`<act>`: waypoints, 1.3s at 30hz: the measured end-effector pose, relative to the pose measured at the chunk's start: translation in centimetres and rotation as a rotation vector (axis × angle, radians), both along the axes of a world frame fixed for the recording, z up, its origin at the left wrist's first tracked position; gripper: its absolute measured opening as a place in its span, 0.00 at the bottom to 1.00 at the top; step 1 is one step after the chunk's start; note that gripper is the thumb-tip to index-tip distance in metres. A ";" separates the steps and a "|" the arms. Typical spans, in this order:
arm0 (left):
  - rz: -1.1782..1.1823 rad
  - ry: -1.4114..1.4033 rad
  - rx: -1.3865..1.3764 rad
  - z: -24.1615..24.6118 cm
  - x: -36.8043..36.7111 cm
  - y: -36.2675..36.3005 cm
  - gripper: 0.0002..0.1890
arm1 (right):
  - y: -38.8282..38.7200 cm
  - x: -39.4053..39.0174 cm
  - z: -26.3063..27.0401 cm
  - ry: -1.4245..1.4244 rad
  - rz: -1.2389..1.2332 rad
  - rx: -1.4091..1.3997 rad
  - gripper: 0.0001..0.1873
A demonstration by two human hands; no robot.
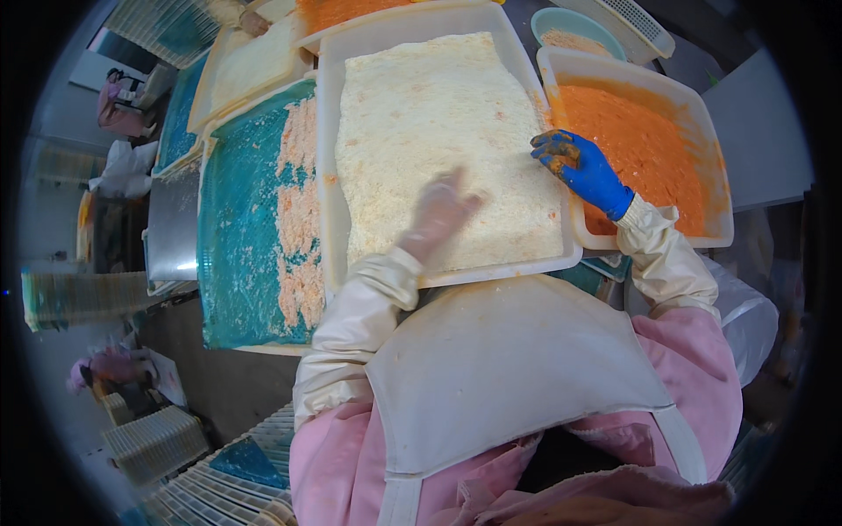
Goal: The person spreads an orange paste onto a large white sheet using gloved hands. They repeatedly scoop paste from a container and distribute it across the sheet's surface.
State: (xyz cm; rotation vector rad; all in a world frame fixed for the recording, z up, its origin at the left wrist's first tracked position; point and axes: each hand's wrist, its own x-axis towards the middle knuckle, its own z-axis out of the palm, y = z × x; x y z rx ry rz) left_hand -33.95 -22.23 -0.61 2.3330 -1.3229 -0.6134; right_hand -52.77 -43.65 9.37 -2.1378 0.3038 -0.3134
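A white plastic tub (498,271) lies before me, filled with a broad layer of pale crumb coating (441,105). My left hand (442,214) is over the lower middle of the crumbs, blurred by motion. Whether it touches them or holds anything cannot be made out. My right hand (585,172) wears a blue glove with orange-brown smears and crumbs on its fingers. It hovers by the tub's right edge with fingers half bent and apart, nothing visible in them. Beneath its wrist stands a second white tub (658,242) of orange, lumpy wet mixture (631,148).
To the left, a tray lined with teal mesh (240,197) holds rows of pinkish crumbed pieces (299,217). Another person's hand (254,23) rests near a further crumb tub (253,69). A pale green bowl (579,33) stands at the back right. Stacked slatted trays (217,486) are behind me.
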 end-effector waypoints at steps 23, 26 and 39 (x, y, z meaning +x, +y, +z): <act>0.895 0.116 -0.724 8.7 8.4 27.5 0.25 | -24.7 -17.5 -14.0 0.764 0.065 -1.155 0.08; 0.739 0.304 -0.159 7.6 11.9 34.3 0.29 | -31.6 -22.1 -18.6 0.680 0.029 -1.372 0.06; 1.117 0.200 -0.352 10.4 4.3 29.5 0.29 | -28.6 -11.9 -3.1 0.272 -0.541 -1.036 0.10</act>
